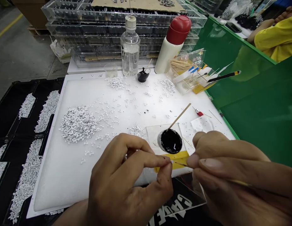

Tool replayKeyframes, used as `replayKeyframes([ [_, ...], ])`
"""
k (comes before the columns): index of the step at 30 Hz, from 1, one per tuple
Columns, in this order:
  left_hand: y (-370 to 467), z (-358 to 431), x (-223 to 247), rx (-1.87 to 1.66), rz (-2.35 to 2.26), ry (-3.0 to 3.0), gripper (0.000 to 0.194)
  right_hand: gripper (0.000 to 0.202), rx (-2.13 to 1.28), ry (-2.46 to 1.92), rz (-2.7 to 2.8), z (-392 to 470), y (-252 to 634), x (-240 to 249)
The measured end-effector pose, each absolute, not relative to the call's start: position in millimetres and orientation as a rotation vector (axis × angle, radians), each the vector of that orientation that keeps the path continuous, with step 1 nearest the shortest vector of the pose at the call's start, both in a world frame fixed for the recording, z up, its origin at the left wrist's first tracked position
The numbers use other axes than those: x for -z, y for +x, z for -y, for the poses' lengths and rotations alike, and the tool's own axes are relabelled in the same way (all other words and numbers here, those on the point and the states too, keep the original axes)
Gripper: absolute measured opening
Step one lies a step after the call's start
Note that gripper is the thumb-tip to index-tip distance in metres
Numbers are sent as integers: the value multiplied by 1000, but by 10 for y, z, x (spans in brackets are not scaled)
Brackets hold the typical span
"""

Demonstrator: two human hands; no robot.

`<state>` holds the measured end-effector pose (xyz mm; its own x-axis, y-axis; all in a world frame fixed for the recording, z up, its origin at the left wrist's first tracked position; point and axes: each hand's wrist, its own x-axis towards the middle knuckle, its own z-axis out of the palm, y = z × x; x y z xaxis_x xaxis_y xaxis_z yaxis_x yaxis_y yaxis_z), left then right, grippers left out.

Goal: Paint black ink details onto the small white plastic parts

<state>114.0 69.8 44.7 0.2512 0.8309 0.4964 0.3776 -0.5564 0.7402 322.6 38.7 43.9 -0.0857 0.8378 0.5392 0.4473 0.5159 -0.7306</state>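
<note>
Between thumb and index finger, my left hand (134,179) pinches a tiny white piece (172,161), mostly hidden by the fingertips. My right hand (232,169) grips a fine paintbrush (181,164), its thin dark tip pointing left, close to the piece; I cannot tell whether they touch. Just beyond the hands, a round cup of black paint (171,141) with a wooden stick (181,115) leaning in it stands on a clear plate (152,131). Yellow tape (181,157) crosses that plate's near edge.
Small white pieces (78,124) lie heaped on the white board (51,179); more fill black trays (48,108) at left. Behind stand a plastic bottle (130,47), a red-capped flask (171,47), a small black cup (143,76) and stacked clear trays (94,40). A green partition (249,103) borders the right.
</note>
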Motion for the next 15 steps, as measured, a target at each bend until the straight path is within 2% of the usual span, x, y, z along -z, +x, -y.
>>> replayKeyframes([
  [4, 1141, -708, -430, -1262, -1088, 2060, 11, 17, -485, -1224, 1710, -352, 3189, -451],
  [15, 1132, -713, -435, -1236, -1083, 2058, 12, 15, -491, -1235, 1632, -317, 3103, -451],
])
